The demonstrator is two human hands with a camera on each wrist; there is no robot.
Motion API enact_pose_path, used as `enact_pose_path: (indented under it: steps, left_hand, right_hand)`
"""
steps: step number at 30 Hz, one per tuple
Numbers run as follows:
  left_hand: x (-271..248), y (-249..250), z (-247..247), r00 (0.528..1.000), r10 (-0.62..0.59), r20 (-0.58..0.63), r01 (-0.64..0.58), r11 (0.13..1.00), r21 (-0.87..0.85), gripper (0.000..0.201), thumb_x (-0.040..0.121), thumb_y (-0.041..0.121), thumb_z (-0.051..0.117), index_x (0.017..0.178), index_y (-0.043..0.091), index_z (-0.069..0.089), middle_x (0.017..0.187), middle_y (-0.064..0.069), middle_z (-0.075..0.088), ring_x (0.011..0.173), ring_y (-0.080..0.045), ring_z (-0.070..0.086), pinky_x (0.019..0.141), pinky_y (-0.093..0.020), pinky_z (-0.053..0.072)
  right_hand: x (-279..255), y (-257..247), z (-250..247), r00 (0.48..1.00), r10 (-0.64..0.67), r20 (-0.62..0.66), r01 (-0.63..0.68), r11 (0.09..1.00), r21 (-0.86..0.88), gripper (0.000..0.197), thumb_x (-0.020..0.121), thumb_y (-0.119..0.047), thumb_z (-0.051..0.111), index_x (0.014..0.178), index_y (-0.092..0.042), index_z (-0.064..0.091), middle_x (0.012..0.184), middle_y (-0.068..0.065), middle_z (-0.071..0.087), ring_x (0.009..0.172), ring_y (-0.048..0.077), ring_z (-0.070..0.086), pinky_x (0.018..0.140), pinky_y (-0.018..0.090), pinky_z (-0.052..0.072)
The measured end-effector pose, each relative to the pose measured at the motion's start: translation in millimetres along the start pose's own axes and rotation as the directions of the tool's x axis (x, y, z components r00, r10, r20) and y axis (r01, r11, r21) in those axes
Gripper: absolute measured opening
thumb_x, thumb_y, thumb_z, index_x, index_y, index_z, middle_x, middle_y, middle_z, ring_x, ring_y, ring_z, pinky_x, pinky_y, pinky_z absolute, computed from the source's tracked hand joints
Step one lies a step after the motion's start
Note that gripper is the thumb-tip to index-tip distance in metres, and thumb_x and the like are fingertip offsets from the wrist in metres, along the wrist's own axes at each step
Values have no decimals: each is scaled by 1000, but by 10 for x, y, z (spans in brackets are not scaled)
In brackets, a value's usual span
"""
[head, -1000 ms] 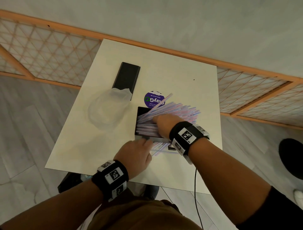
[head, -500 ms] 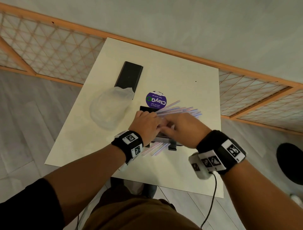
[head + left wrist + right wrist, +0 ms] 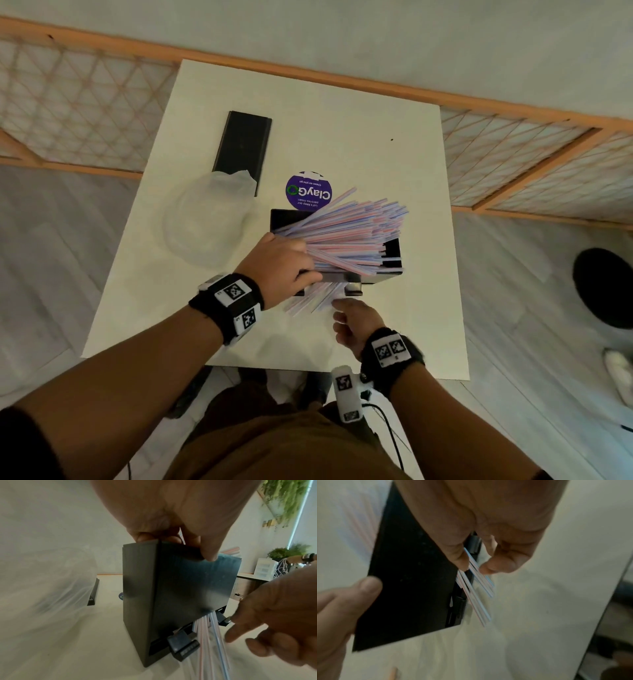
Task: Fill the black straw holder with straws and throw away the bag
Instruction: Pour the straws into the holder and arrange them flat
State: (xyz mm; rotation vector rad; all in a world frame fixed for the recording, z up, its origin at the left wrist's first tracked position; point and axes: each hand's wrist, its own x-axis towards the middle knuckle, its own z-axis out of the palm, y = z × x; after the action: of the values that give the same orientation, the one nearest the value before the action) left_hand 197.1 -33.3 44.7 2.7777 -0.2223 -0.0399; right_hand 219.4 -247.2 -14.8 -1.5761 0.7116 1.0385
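The black straw holder point(image 3: 390, 274) stands mid-table with a thick fan of striped straws point(image 3: 346, 236) lying across its open top, ends pointing right. My left hand point(image 3: 291, 270) grips the holder's near-left top edge, thumb on the front face point(image 3: 211, 553). A few loose straws point(image 3: 313, 301) poke out of the slot at its base. My right hand point(image 3: 337, 305) is at their ends, and in the right wrist view thumb and finger pinch these straws point(image 3: 476, 577). The empty clear bag point(image 3: 205, 222) lies crumpled to the left.
A flat black lid point(image 3: 243, 147) lies at the back left, partly under the bag. A purple round sticker point(image 3: 308, 190) is on the white table point(image 3: 342, 130) behind the holder. The table's near edge is close to my right wrist. A wooden lattice rail runs behind.
My right hand left the straws on top of the holder and came down to the loose straws at its base. My left hand moved up and took the holder's near-left edge.
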Motion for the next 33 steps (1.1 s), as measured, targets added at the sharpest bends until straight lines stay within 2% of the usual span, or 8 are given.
enact_pose_path:
  steps: [4,10,13,19,23,26,29,33]
  left_hand:
    - [27,-16,21,1000,1,21,-1,1000,-9,39,96,54,50,82,26,75,83,9,59,76,-16,56,72,-33,27]
    - [70,13,4,998,-34,60,38,997,-72,36,95,53,54,80,25,73,82,9,57,77,-14,55,73,-33,30]
    - [98,34,5,998,-33,45,37,996,-81,35,95,50,57,77,23,71,79,10,53,73,-15,54,69,-32,27]
    - [93,57,29,998,-55,33,58,992,-111,33,95,46,56,75,22,65,76,9,48,69,-16,49,68,-34,36]
    - [99,49,37,998,-48,39,53,991,-123,33,96,45,55,74,21,63,75,8,46,68,-17,49,68,-32,32]
    - [104,46,54,997,-54,48,60,990,-127,34,97,45,55,76,20,64,76,6,51,69,-18,50,68,-33,37]
    - [114,50,51,997,-56,53,63,989,-132,34,97,43,56,77,17,64,77,3,53,69,-19,50,67,-35,40]
    - [114,56,33,998,-39,42,44,991,-130,35,97,42,56,72,18,61,74,3,50,66,-18,47,65,-31,34]
  right_hand:
    - [30,80,132,998,7,57,-30,911,412,17,89,-16,72,99,-13,59,68,3,52,50,15,43,45,25,32]
    - [185,54,287,989,5,145,-87,818,569,19,90,-24,73,80,-19,57,58,-4,46,41,8,46,34,17,32]
    - [233,42,327,988,-22,153,-66,835,546,15,90,-21,72,81,-18,60,57,-4,48,41,8,48,34,17,32]
    - [231,-12,335,984,-86,153,27,934,356,14,93,-23,70,106,-17,66,58,-3,44,47,10,47,38,18,34]
    - [231,-62,383,988,-100,121,75,977,198,11,99,-25,64,103,-15,62,57,-1,45,48,13,47,39,21,36]
    - [247,-55,397,993,-83,85,75,993,88,12,100,-28,60,97,-16,60,56,-2,45,46,14,45,40,22,34]
    - [268,32,366,996,-14,85,17,999,-42,11,99,-25,55,91,-17,54,55,-2,42,43,14,40,41,22,30]
    - [231,240,340,988,92,123,-81,992,-93,13,97,-23,55,86,-20,48,55,-4,39,46,11,31,45,22,23]
